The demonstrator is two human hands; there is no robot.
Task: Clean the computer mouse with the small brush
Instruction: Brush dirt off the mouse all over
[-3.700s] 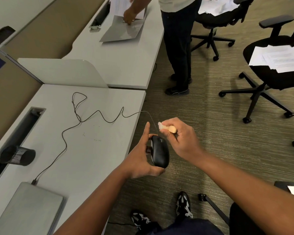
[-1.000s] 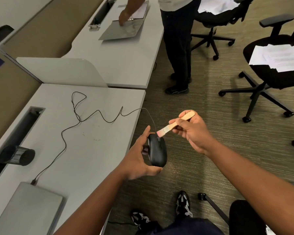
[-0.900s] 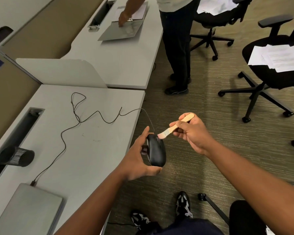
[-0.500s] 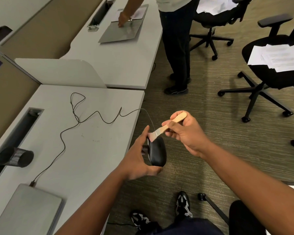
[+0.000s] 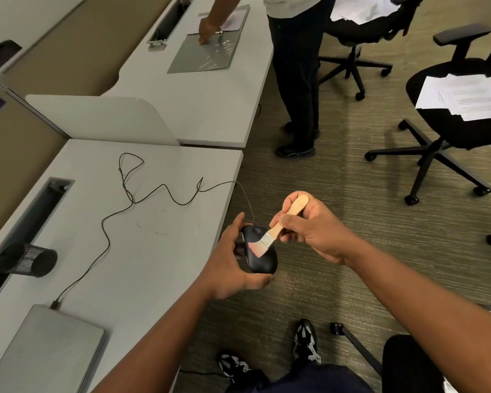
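Beside the desk, left hand (image 5: 227, 259) grips smooth black mouse (image 5: 262, 260); right hand (image 5: 309, 226) pinches wooden-handled brush (image 5: 278, 229).

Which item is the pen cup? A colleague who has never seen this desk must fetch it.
Start at the near grey desk, the one with the closed laptop. Along its left edge runs a cable slot; the pen cup lies tipped on its side there. It is the desk's only black mesh cylinder.

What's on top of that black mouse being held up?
The pinkish bristles of the small brush lie on the back of the mouse, near its middle. The right hand grips the wooden handle; the left hand holds the mouse. Its underside is hidden.
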